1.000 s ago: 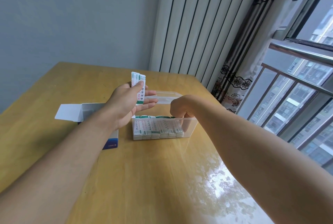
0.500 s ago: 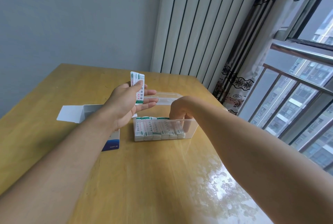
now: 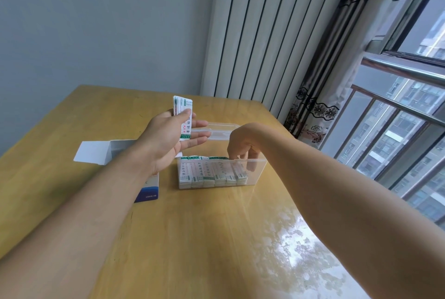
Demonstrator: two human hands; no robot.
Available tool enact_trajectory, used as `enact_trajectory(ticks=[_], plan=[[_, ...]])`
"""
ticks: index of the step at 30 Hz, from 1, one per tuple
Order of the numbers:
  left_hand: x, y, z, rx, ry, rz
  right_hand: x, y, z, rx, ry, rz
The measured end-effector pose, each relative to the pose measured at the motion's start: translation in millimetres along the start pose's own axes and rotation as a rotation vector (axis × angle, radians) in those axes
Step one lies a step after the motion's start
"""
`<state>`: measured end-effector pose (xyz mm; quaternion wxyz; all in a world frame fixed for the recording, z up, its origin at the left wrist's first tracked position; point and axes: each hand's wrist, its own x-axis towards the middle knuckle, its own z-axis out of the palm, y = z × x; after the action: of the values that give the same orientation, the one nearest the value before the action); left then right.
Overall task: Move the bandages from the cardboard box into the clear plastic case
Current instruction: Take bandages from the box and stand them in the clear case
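The left hand [image 3: 168, 140] is pinching a stack of bandages [image 3: 183, 115] upright above the table [image 3: 204, 238], beside the open cardboard box [image 3: 115, 154]. The right hand [image 3: 243, 144] is reaching curled fingers into the clear plastic case [image 3: 255, 173], touching the bandage rows [image 3: 212, 173]; whether it is gripping any cannot be told.

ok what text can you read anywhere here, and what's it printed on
"150片/盒", as best it reads: small white print on the blue band of the cardboard box.
Bandages in the left hand: red and dark characters on the front wrapper, too blurred to read.
Bandages in the clear case: printed wrappers, too small to read.
No other text shows.
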<state>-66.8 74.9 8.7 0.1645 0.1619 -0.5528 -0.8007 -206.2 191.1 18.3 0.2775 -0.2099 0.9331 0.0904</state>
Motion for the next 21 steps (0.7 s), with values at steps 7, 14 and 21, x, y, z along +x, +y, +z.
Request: enact_trajectory(ticks=[7, 14, 21], plan=[[-2, 9, -5, 0.061, 0.002, 0.013, -39, 4, -44, 0.180, 0.468, -0.155], [-3, 12, -10, 0.248, -0.109, -0.005, -71, -13, -3, 0.749, 0.746, -0.782], [-2, 7, -7, 0.392, -0.150, 0.032, -54, -16, 8, 0.725, 0.733, -0.850]])
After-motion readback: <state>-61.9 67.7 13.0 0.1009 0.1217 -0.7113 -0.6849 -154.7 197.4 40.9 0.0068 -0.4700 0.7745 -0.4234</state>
